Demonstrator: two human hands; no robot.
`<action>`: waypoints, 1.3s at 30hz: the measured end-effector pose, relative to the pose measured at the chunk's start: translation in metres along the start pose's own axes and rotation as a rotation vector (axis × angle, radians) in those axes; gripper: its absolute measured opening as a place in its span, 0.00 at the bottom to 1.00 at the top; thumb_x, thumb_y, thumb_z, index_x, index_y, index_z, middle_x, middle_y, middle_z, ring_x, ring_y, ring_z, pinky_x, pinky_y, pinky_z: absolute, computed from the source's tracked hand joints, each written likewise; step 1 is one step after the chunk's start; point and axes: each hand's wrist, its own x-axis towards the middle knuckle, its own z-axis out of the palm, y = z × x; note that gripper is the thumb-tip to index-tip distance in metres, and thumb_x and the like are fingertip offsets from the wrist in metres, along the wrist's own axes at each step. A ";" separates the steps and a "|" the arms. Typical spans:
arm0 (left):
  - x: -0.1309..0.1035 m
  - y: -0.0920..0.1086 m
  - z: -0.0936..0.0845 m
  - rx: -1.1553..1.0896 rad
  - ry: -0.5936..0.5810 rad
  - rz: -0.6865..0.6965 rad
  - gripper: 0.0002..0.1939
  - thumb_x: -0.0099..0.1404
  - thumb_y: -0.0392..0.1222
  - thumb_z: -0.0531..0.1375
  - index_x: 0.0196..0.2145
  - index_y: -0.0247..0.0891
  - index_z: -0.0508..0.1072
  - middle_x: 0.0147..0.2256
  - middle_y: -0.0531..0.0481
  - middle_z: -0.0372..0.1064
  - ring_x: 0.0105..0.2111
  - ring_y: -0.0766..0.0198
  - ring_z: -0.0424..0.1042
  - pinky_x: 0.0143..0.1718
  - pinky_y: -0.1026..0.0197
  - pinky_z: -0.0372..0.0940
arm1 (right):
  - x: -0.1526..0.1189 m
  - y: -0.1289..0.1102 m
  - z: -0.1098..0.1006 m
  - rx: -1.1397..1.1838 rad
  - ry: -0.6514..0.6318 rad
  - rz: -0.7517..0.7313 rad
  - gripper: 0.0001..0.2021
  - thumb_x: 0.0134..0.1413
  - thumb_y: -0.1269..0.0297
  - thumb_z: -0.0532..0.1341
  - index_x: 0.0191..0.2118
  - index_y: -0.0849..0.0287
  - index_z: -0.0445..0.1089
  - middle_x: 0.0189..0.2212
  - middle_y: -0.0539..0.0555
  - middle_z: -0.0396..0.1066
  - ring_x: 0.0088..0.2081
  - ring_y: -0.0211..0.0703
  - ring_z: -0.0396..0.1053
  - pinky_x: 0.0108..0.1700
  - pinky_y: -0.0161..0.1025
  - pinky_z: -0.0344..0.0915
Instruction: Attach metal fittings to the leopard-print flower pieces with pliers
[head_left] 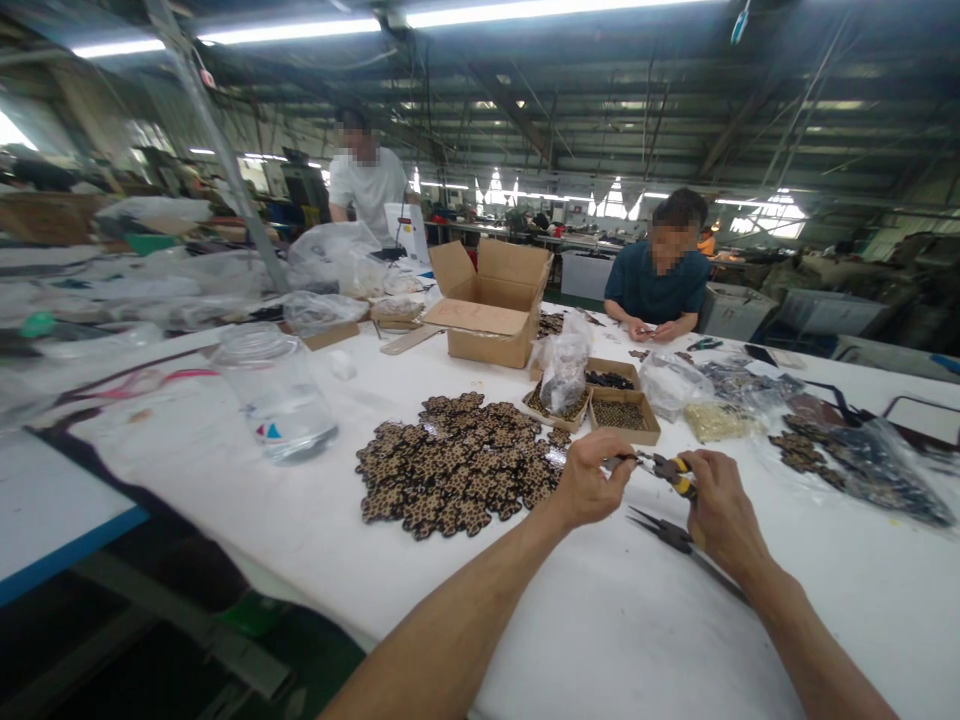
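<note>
If the pliers (pixel 664 466) slip: the small dark piece (pixel 622 459) could ping off, or a fingertip get nipped imo, since the nose sits so close (touching? can't tell).
Left hand (pixel 589 484): thumb and fingertips pinching that piece, above the table (pixel 637 630) toward its near edge.
Right hand (pixel 718 505): fingers curled round the handles.

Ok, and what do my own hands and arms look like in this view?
The left hand and right hand are bare, with no gloves. The left forearm and right forearm taper toward the wrists, with no sleeve, watch, bracelet or marking visible. Any rings are too small to make out.
</note>
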 end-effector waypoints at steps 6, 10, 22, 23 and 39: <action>0.001 0.001 0.001 0.040 -0.014 0.052 0.03 0.64 0.36 0.60 0.34 0.37 0.75 0.31 0.46 0.72 0.34 0.59 0.71 0.37 0.57 0.66 | 0.001 0.004 0.001 -0.054 0.011 0.005 0.34 0.44 0.83 0.53 0.59 0.55 0.60 0.51 0.63 0.61 0.52 0.61 0.60 0.52 0.58 0.68; 0.001 0.002 0.002 0.043 -0.015 0.071 0.04 0.65 0.37 0.60 0.33 0.37 0.74 0.31 0.45 0.72 0.34 0.59 0.71 0.38 0.57 0.66 | 0.001 0.006 0.002 -0.079 0.027 0.014 0.31 0.46 0.82 0.53 0.58 0.55 0.62 0.50 0.63 0.62 0.52 0.61 0.60 0.51 0.57 0.68; 0.001 0.001 0.002 0.089 -0.038 0.121 0.05 0.66 0.37 0.58 0.34 0.37 0.74 0.31 0.45 0.72 0.33 0.59 0.70 0.37 0.56 0.65 | 0.000 0.010 0.005 -0.099 0.021 0.011 0.30 0.46 0.83 0.53 0.56 0.54 0.63 0.50 0.62 0.62 0.52 0.60 0.60 0.51 0.55 0.67; 0.001 0.002 0.002 0.091 -0.039 0.120 0.05 0.66 0.37 0.58 0.34 0.37 0.74 0.31 0.45 0.72 0.33 0.59 0.70 0.37 0.56 0.65 | 0.000 0.010 0.005 -0.100 0.024 0.010 0.30 0.47 0.83 0.53 0.56 0.54 0.63 0.50 0.62 0.63 0.52 0.60 0.61 0.51 0.54 0.67; -0.001 -0.001 0.002 0.124 -0.065 0.151 0.05 0.66 0.35 0.58 0.34 0.37 0.73 0.30 0.46 0.71 0.33 0.60 0.69 0.37 0.57 0.64 | -0.002 0.012 0.012 -0.082 0.042 0.009 0.28 0.51 0.81 0.52 0.57 0.55 0.62 0.49 0.63 0.63 0.52 0.59 0.61 0.51 0.55 0.68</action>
